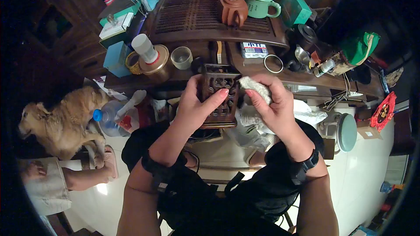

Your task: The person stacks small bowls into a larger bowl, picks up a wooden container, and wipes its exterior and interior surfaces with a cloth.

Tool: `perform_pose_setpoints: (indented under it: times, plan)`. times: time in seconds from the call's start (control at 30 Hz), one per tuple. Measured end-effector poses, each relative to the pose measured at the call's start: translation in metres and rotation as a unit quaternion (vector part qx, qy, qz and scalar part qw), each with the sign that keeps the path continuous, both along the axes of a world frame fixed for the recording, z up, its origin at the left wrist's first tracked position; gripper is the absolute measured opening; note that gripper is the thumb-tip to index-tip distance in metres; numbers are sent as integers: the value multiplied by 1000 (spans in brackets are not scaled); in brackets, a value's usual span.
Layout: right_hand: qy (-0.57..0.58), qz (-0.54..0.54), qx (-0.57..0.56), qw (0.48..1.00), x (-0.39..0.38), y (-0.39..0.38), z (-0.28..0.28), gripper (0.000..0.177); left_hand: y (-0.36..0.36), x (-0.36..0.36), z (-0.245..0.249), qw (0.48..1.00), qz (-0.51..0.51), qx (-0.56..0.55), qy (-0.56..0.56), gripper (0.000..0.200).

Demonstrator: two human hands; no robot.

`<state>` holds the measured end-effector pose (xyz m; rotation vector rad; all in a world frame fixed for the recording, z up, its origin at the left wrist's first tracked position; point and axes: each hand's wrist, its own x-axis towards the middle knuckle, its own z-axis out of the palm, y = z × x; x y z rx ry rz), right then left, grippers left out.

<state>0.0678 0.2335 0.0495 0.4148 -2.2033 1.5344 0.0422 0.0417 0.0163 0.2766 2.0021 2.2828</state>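
Observation:
My left hand grips a dark brown wooden holder with carved openwork sides, its thumb lying across the lattice face. The holder is raised over my lap, just in front of the table edge. To its right, my right hand is closed on a bunched whitish cloth, pinched under the thumb. One end of the cloth comes right up to the holder's upper right edge, and another part hangs below the fingers.
On the slatted tea tray stand a brown clay teapot and a green lidded mug. A glass cup sits nearer. At left lie a dog and a water bottle, beside another person's leg. A stool stands right.

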Motion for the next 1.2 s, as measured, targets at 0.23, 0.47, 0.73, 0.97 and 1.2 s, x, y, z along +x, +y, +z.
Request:
perform_pose_setpoints:
  times: [0.23, 0.47, 0.73, 0.97, 1.2]
  plan:
    - [67, -28, 199, 977, 1, 2, 4, 15, 10, 1, 1, 999, 22, -31, 28, 57]
    - [-76, 3, 76, 994, -3, -1, -6, 14, 16, 6, -2, 985, 73, -120, 105, 67]
    - [-311, 152, -222, 912, -9, 7, -2, 15, 17, 6, -2, 977, 93, -139, 130, 71]
    - [-185, -29, 35, 982, -9, 2, -9, 15, 17, 7, 0, 970, 103, -179, 128, 73]
    - [22, -27, 64, 997, -8, -4, -16, 19, 19, 8, 1, 964, 115, -199, 131, 75]
